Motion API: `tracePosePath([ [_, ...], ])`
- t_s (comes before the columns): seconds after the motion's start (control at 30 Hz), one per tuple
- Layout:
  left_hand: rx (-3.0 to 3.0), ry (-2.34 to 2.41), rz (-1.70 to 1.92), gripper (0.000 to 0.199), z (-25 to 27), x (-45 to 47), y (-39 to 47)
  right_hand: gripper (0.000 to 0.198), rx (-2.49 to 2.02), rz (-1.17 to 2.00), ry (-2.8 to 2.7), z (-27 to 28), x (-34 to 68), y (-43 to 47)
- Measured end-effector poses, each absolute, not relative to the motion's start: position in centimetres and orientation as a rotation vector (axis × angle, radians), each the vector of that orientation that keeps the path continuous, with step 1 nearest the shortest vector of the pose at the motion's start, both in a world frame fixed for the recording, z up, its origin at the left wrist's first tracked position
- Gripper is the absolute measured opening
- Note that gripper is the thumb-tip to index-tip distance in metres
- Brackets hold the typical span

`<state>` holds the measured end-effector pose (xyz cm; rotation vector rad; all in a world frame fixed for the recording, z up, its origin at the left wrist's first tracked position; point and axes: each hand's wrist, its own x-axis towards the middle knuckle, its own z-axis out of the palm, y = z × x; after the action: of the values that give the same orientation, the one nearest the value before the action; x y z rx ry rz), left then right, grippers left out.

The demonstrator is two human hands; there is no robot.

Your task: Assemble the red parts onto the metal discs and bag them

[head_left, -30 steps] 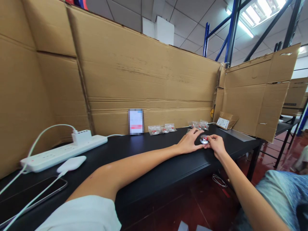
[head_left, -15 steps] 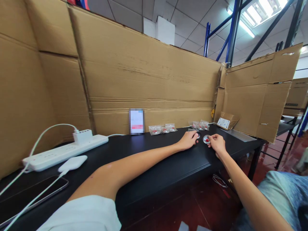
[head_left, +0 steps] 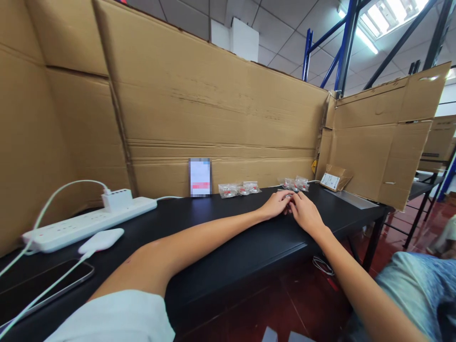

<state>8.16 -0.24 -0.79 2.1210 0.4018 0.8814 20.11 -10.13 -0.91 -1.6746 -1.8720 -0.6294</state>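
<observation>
Right now, from my remote seat, I see only a sliver of a small shiny piece [head_left: 289, 195] where the fingertips meet, over the right part of the worktop [head_left: 228, 228]. The left hand [head_left: 276, 204] and the right hand [head_left: 307, 213] touch, fingers curled and drawn narrow; I cannot tell which one grips the piece. Just beyond lies a right cluster of crinkled clear bags [head_left: 295, 184] with red bits inside; a similar left cluster [head_left: 238, 189] sits farther left, beside a flat upright screen [head_left: 200, 177]. To the far right I see a creased brown parcel [head_left: 336, 177] with a white label.

The smooth black surface gives me room from the hands to its straight near edge. Ribbed, scuffed cardboard [head_left: 228, 114] bounds the far side and folds around at both ends. Far left, a glossy white power strip [head_left: 89, 223] and rounded white pad [head_left: 101, 241] narrow that side.
</observation>
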Motion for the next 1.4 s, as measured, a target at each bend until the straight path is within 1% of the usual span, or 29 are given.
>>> tracePosePath([
  [0.13,2.369,0.363,0.871,0.032,-0.4,7.7,-1.4,0.017,-1.662,-0.573,-1.915,-1.1,20.6,-10.0],
  [0.27,2.514,0.513,0.967,0.032,-0.3,7.6,-1.4,0.015,-1.547,-0.501,-1.844,-1.6,21.1,-9.5],
  [0.4,2.575,0.746,1.052,0.031,-0.3,7.8,-0.9,0.026,-1.549,-0.454,-1.591,-1.6,21.9,-9.5],
  [0.47,2.615,0.814,0.981,0.031,-0.3,7.8,-0.8,0.034,-1.626,-0.447,-1.474,-1.4,22.4,-9.7],
  [0.53,2.693,0.865,0.873,0.028,-0.5,7.8,-0.9,0.037,-1.72,-0.44,-1.412,-1.3,22.7,-9.7],
  [0.57,2.735,0.885,0.824,0.027,-0.6,7.8,-0.9,0.036,-1.763,-0.434,-1.399,-1.2,22.8,-9.7],
  [0.63,2.802,0.912,0.787,0.024,-0.9,7.8,-0.9,0.027,-1.809,-0.406,-1.421,-1.3,22.8,-9.7],
  [0.7,2.844,0.927,0.81,0.022,-1.1,7.8,-0.9,0.017,-1.783,-0.391,-1.526,-1.4,22.7,-9.7],
  [0.77,2.859,0.979,0.837,0.02,-1.2,7.8,-1.0,0.012,-1.715,-0.415,-1.673,-1.5,22.5,-9.6],
  [0.87,2.849,1.104,0.829,0.018,-1.1,7.7,-1.1,0.011,-1.658,-0.447,-1.816,-1.7,22.2,-9.7],
  [1.1,2.861,1.199,0.794,0.019,-1.0,7.6,-1.2,0.013,-1.605,-0.332,-1.976,-1.5,21.9,-10.0],
  [1.27,2.876,1.169,0.798,0.02,-1.4,7.7,-0.9,0.015,-1.838,-0.546,-1.648,-1.3,22.3,-10.1],
  [1.4,2.868,1.15,0.803,0.021,-1.4,7.7,-0.9,0.016,-2.005,-0.522,-1.672,-1.4,22.6,-9.8],
])
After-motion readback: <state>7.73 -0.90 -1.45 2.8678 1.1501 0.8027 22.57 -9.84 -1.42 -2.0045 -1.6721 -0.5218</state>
